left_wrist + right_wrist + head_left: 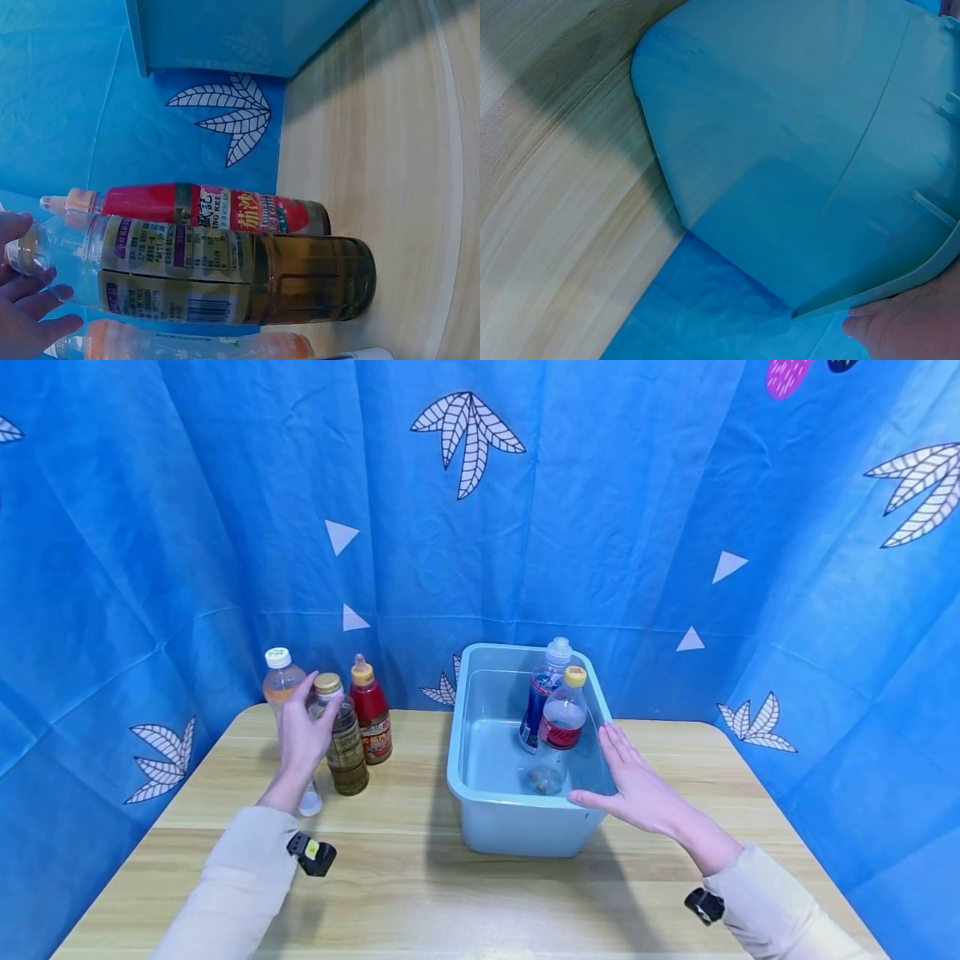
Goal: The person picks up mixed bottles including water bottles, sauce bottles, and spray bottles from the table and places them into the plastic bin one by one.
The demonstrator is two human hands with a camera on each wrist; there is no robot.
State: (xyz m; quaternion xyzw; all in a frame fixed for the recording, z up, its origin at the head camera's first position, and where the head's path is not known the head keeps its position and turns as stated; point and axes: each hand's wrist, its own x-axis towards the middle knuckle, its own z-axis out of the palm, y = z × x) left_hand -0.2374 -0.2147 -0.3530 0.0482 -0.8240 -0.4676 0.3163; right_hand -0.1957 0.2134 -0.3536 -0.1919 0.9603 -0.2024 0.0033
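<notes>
My left hand (306,735) holds an amber drink bottle (347,752) by its gold-capped neck, thumb and fingers on either side. The bottle stands upright on the table, its printed label (176,270) facing the left wrist camera. Just behind it is a red ketchup bottle (372,718) with a yellow nozzle cap. An orange drink bottle (282,681) with a white cap stands to the left, partly hidden by the hand. My right hand (641,789) rests against the near right corner of a light blue bin (495,822), fingers straight along the side, thumb at the front rim.
Inside the bin stand a dark blue bottle (537,697) and a clear bottle (564,727) with a yellow cap and red label. A small white-ended item (311,802) shows beside my left wrist. Blue patterned curtain (465,560) surrounds the wooden table (390,877).
</notes>
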